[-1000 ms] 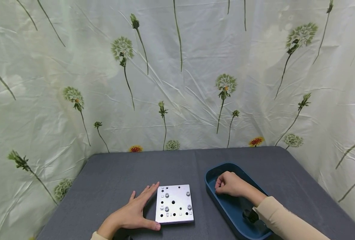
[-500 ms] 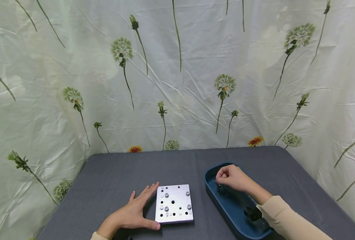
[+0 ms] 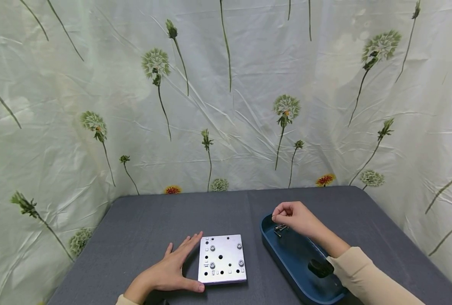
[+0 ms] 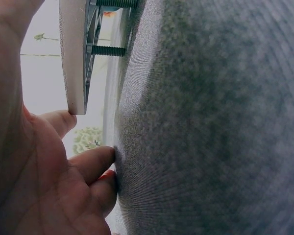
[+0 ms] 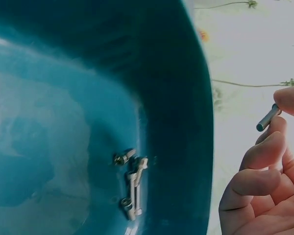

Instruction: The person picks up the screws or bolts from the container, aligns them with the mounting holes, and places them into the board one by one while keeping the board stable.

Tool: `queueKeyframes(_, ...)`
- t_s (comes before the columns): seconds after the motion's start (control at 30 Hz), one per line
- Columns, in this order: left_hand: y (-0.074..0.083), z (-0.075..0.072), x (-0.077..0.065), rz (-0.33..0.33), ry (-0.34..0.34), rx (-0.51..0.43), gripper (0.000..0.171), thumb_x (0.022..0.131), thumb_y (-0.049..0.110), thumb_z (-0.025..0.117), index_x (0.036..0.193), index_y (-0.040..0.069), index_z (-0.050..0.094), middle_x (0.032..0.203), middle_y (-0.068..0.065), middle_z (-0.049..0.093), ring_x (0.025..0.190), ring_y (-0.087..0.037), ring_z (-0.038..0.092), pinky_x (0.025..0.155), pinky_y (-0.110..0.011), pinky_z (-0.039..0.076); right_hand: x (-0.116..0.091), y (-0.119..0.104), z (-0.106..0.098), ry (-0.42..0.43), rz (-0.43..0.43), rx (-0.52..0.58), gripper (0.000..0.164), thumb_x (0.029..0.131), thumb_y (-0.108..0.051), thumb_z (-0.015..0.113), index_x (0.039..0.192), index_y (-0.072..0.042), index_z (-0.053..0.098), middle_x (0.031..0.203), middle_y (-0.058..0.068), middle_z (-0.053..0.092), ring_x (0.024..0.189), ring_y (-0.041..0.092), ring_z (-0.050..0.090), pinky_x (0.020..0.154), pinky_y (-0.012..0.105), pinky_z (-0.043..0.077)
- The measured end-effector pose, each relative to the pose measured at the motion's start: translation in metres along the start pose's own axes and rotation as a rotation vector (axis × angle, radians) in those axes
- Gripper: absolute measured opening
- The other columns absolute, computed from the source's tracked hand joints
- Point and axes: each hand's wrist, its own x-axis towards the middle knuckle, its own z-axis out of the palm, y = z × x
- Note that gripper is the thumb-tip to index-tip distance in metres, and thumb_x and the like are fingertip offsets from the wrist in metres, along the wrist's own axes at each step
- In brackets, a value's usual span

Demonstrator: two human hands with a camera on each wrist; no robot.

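Note:
My left hand lies at the left side of a square metal plate, its thumb at the near corner and index finger at the far one, fingers mostly straight. Several socket-head screws stand in the plate's holes. In the left wrist view, threaded shanks stick out from the plate's underside. Above the far end of the blue tray, my right hand pinches a small screw between thumb and index finger. Below it, several loose screws lie in a small pile in the tray.
A dark grey cloth covers the table. Towards the tray's near end lies a dark object, partly behind the right sleeve. A flowered curtain hangs beyond the table's far edge.
My right hand has risen out of the tray with a screw pinched in it, and the loose screws beneath have come into sight. My left hand and the plate have kept still.

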Motion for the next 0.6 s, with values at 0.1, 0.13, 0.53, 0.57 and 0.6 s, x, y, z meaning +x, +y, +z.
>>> queueKeyframes(0.1, -0.001, 0.000, 0.000, -0.003, -0.001, -0.001, 0.129, 0.076, 0.060, 0.093, 0.175, 0.024, 0.018, 0.179, -0.017, 0.023, 0.165, -0.051, 0.015, 0.113, -0.092, -0.005, 0.002, -0.003, 0.000, 0.003, 0.006, 0.009, 0.016, 0.102, -0.016, 0.071, 0.104, 0.000, 0.074, 0.080, -0.002, 0.069, 0.073, 0.014, 0.061, 0.068, 0.026, 0.052)
queueKeyframes(0.13, -0.001, 0.000, 0.000, -0.003, -0.001, -0.001, 0.129, 0.076, 0.060, 0.092, 0.175, 0.024, 0.017, 0.179, -0.017, 0.023, 0.165, -0.051, 0.015, 0.113, -0.092, -0.004, 0.002, -0.004, 0.000, 0.006, 0.007, 0.011, 0.016, 0.102, -0.016, 0.071, 0.104, 0.000, 0.074, 0.080, -0.002, 0.069, 0.072, 0.015, 0.060, 0.067, 0.027, 0.051)
queueKeyframes(0.53, -0.003, 0.000, -0.001, 0.017, 0.002, 0.007, 0.128, 0.076, 0.059, 0.093, 0.174, 0.024, 0.018, 0.179, -0.016, 0.024, 0.165, -0.051, 0.017, 0.113, -0.092, -0.003, 0.010, -0.025, 0.013, 0.030, 0.008, 0.115, 0.016, 0.102, -0.014, 0.072, 0.106, 0.001, 0.071, 0.080, 0.007, 0.069, 0.066, 0.010, 0.057, 0.059, 0.026, 0.048)
queueKeyframes(0.57, -0.003, -0.001, -0.001, 0.020, 0.001, 0.007, 0.128, 0.076, 0.059, 0.093, 0.174, 0.023, 0.018, 0.179, -0.016, 0.024, 0.165, -0.051, 0.017, 0.114, -0.092, -0.003, 0.011, -0.027, 0.015, 0.032, 0.003, 0.120, 0.015, 0.101, -0.013, 0.072, 0.106, 0.002, 0.071, 0.080, 0.008, 0.069, 0.066, 0.010, 0.058, 0.059, 0.027, 0.049)
queueKeyframes(0.6, -0.003, -0.001, -0.001, 0.024, 0.000, 0.008, 0.128, 0.077, 0.059, 0.093, 0.174, 0.023, 0.018, 0.179, -0.016, 0.024, 0.165, -0.051, 0.017, 0.114, -0.092, -0.003, 0.013, -0.028, 0.017, 0.033, -0.003, 0.125, 0.015, 0.101, -0.012, 0.072, 0.106, 0.002, 0.071, 0.080, 0.008, 0.069, 0.067, 0.011, 0.058, 0.059, 0.027, 0.048)
